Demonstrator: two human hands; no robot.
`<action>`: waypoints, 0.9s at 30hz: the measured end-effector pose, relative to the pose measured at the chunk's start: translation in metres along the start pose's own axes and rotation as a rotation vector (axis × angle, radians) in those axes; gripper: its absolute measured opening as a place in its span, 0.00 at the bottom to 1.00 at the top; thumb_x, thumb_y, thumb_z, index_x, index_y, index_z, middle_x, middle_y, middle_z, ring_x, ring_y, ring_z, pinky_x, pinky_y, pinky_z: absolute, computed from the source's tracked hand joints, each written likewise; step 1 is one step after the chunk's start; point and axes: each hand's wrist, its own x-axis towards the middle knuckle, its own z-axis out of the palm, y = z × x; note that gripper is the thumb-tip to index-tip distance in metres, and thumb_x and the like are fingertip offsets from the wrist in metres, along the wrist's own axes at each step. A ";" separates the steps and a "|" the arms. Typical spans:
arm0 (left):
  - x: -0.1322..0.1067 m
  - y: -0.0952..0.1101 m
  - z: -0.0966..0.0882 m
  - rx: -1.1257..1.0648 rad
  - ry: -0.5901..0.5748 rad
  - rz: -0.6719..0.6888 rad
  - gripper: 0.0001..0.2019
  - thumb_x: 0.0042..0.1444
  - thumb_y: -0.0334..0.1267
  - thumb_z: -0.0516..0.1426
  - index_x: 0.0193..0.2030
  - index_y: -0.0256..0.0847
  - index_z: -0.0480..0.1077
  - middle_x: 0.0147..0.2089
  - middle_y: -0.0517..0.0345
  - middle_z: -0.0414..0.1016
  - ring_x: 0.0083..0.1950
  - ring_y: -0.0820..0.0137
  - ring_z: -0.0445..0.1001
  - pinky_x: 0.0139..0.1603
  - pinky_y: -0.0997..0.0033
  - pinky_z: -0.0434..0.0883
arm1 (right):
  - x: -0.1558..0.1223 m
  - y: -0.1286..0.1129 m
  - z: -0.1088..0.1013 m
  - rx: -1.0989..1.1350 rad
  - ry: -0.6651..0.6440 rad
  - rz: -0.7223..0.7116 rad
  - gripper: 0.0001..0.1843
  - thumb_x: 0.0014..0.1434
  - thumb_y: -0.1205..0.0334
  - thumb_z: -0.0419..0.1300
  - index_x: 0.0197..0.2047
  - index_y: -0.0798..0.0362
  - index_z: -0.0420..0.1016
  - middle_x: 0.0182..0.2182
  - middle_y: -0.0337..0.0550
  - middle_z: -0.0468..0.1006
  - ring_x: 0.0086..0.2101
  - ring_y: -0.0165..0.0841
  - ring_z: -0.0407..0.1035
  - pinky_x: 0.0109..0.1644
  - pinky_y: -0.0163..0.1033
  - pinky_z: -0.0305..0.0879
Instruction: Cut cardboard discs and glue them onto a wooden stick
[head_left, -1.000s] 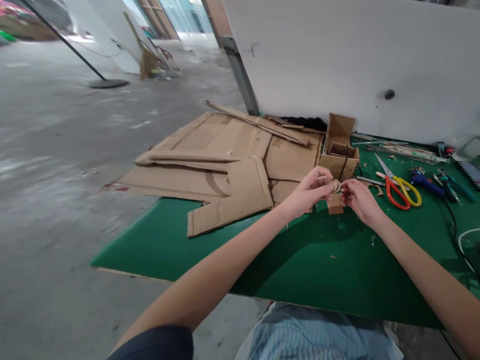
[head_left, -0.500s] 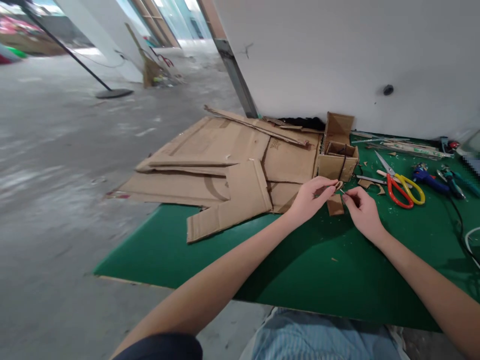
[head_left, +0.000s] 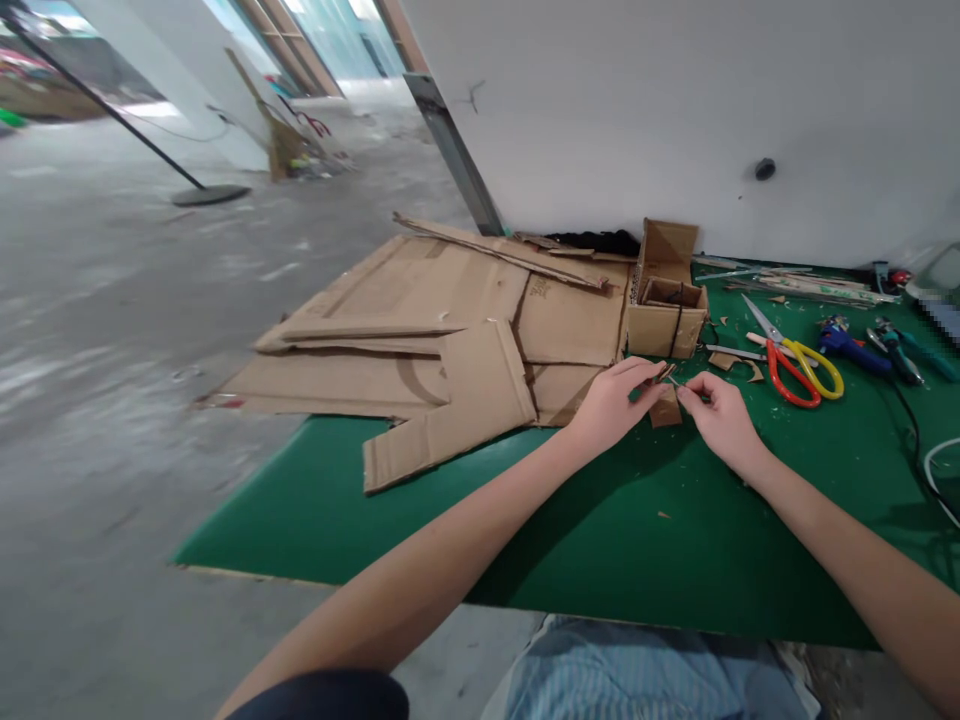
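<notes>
Pinching: left grip (head_left: 606, 405), thumb and fingers closed on one small cardboard piece (head_left: 663, 373), raised above the green table (head_left: 337, 510); piece partly hidden by the fingers, exact shape unclear. Right grip (head_left: 721, 410), fingertips closed on one thin rod (head_left: 673, 381), end pointing toward the cardboard piece; whether the two touch cannot be told. Between the grips, just below: one brown square (head_left: 666, 411). Just beyond the left grip: one cardboard box (head_left: 660, 332), flap upright, dark cord down the front. Left of the left grip: cardboard sheets (head_left: 352, 375), overlapping. Just beyond the right grip: one notched cardboard scrap (head_left: 724, 361). Right of the right grip: one pair of scissors (head_left: 787, 350), handles red and yellow; farther right, one blue-handled tool (head_left: 855, 348), then pliers (head_left: 896, 352), teal handles. Well beyond the right grip: thin strips (head_left: 817, 286), heaped near the wall (head_left: 637, 110).
</notes>
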 end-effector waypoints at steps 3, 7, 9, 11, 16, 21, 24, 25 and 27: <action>0.000 -0.001 0.001 0.001 0.018 0.032 0.11 0.62 0.36 0.57 0.48 0.34 0.74 0.43 0.47 0.79 0.42 0.69 0.78 0.42 0.70 0.75 | 0.002 0.001 -0.001 0.120 -0.085 0.153 0.15 0.55 0.49 0.60 0.26 0.50 0.66 0.18 0.32 0.63 0.18 0.26 0.53 0.23 0.35 0.47; -0.001 -0.001 0.004 0.023 0.027 0.044 0.09 0.62 0.35 0.57 0.47 0.36 0.74 0.41 0.50 0.79 0.41 0.69 0.77 0.41 0.71 0.75 | 0.001 0.000 -0.002 0.003 -0.061 0.086 0.14 0.56 0.50 0.59 0.26 0.51 0.67 0.20 0.34 0.66 0.21 0.28 0.57 0.25 0.36 0.52; -0.002 0.000 0.005 0.022 0.038 0.035 0.08 0.62 0.34 0.57 0.46 0.36 0.74 0.40 0.51 0.79 0.40 0.70 0.77 0.41 0.71 0.75 | -0.001 -0.002 -0.001 -0.126 -0.004 -0.021 0.13 0.58 0.53 0.58 0.26 0.51 0.66 0.22 0.36 0.68 0.24 0.29 0.60 0.29 0.36 0.55; -0.002 0.001 0.006 0.035 0.051 0.023 0.07 0.61 0.34 0.57 0.45 0.36 0.74 0.39 0.51 0.78 0.39 0.70 0.77 0.40 0.71 0.74 | -0.005 -0.004 0.000 -0.238 0.039 -0.096 0.12 0.59 0.56 0.56 0.26 0.50 0.65 0.22 0.36 0.68 0.24 0.30 0.61 0.30 0.37 0.55; -0.004 0.004 0.010 0.097 0.055 -0.004 0.05 0.61 0.33 0.58 0.42 0.36 0.74 0.35 0.54 0.76 0.37 0.70 0.75 0.38 0.72 0.73 | -0.009 -0.007 0.002 -0.389 0.067 -0.182 0.11 0.61 0.60 0.53 0.26 0.50 0.62 0.22 0.36 0.68 0.25 0.30 0.61 0.32 0.38 0.54; -0.006 0.004 0.010 0.087 0.038 -0.019 0.06 0.61 0.33 0.57 0.43 0.37 0.74 0.38 0.53 0.77 0.39 0.70 0.76 0.40 0.71 0.74 | -0.003 -0.003 -0.003 -0.201 -0.033 -0.031 0.12 0.58 0.56 0.56 0.25 0.51 0.64 0.22 0.36 0.68 0.25 0.30 0.61 0.30 0.37 0.55; -0.006 0.005 0.010 0.072 0.035 -0.016 0.06 0.62 0.32 0.57 0.44 0.36 0.73 0.39 0.52 0.77 0.40 0.70 0.76 0.40 0.72 0.74 | 0.000 -0.005 -0.004 0.011 -0.094 0.136 0.12 0.55 0.54 0.59 0.26 0.51 0.65 0.20 0.34 0.65 0.22 0.27 0.56 0.26 0.35 0.51; -0.006 0.005 0.009 0.068 0.038 -0.012 0.06 0.62 0.33 0.56 0.44 0.36 0.73 0.38 0.52 0.77 0.40 0.70 0.76 0.40 0.72 0.74 | 0.000 -0.007 -0.004 0.102 -0.117 0.221 0.12 0.54 0.53 0.60 0.26 0.50 0.65 0.19 0.33 0.63 0.20 0.26 0.53 0.23 0.34 0.48; -0.006 0.006 0.009 0.064 0.043 -0.004 0.06 0.62 0.33 0.56 0.44 0.36 0.73 0.38 0.53 0.76 0.39 0.71 0.75 0.40 0.72 0.73 | 0.000 -0.010 -0.003 0.265 -0.167 0.386 0.14 0.52 0.51 0.61 0.27 0.49 0.63 0.18 0.29 0.60 0.17 0.23 0.45 0.20 0.34 0.39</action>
